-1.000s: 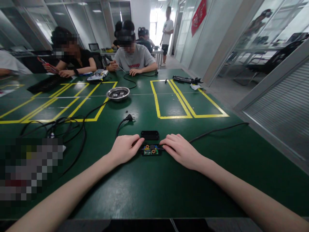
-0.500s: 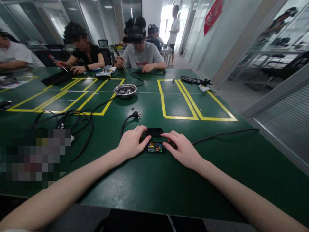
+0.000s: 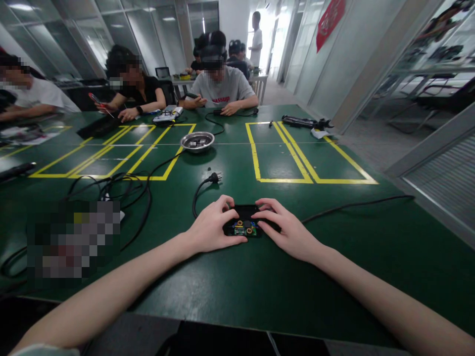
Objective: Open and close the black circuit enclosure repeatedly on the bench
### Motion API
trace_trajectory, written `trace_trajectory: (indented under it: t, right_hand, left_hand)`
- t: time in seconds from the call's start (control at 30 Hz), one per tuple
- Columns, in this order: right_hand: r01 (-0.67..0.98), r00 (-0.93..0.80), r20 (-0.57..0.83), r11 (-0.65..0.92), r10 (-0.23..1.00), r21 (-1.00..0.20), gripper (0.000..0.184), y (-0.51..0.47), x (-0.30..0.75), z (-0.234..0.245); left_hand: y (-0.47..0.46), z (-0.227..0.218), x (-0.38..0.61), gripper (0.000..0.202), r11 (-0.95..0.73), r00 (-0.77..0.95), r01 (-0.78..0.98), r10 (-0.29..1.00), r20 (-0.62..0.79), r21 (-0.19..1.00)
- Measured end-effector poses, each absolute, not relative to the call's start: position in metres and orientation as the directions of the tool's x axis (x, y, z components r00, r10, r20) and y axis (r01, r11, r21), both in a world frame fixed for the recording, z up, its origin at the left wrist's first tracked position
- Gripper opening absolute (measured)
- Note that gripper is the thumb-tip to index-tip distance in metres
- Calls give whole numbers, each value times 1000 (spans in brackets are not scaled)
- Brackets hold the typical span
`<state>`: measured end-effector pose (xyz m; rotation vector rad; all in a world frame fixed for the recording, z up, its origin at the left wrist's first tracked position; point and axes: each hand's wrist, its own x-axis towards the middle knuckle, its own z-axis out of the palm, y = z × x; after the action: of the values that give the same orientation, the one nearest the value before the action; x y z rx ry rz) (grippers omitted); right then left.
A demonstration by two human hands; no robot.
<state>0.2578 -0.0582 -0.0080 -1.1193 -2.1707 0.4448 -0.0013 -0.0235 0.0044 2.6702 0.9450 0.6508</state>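
An opened black power adapter lies on the green table [image 3: 208,287] right before me, its circuit board [image 3: 244,229] with copper coils facing up in the lower case. Just behind the board is the black cover [image 3: 245,211], tilted up along the far side. My left hand [image 3: 215,225] grips the left end, fingers on the cover and thumb along the near edge of the case. At the right end, my right hand [image 3: 285,226] has its fingers curled on the cover and its thumb beside the board. Both palms hide the adapter's ends.
Beyond my left hand lies a black plug [image 3: 213,178] on its cable. A metal bowl [image 3: 197,142] holding small parts stands farther back. Tangled cables [image 3: 111,185] lie at left, a folded black tripod [image 3: 306,122] at the far right. Co-workers [image 3: 222,84] sit across the table.
My left thumb has moved down to the near edge of the case. My fingers have come farther over the cover, which now sits closer to the board.
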Motion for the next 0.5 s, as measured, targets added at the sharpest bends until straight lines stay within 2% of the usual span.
trace_trajectory:
  t: [0.17,0.33,0.5]
  right_hand:
    - [505,-386,359,520,850,-689,18,-56,256,-7]
    - [380,-319,339,447,885,-810,14,-53,253,-5]
    - [312,-227,286,348,931,-884,33,-53,249,-5]
  left_hand:
    - [-24,4,-3,44,-798,706,460,595,385,390]
    - [-24,0,-2,71,-733,640,431,660,395,527]
    - [-24,1,-2,96,-689,649,381,674,353,616]
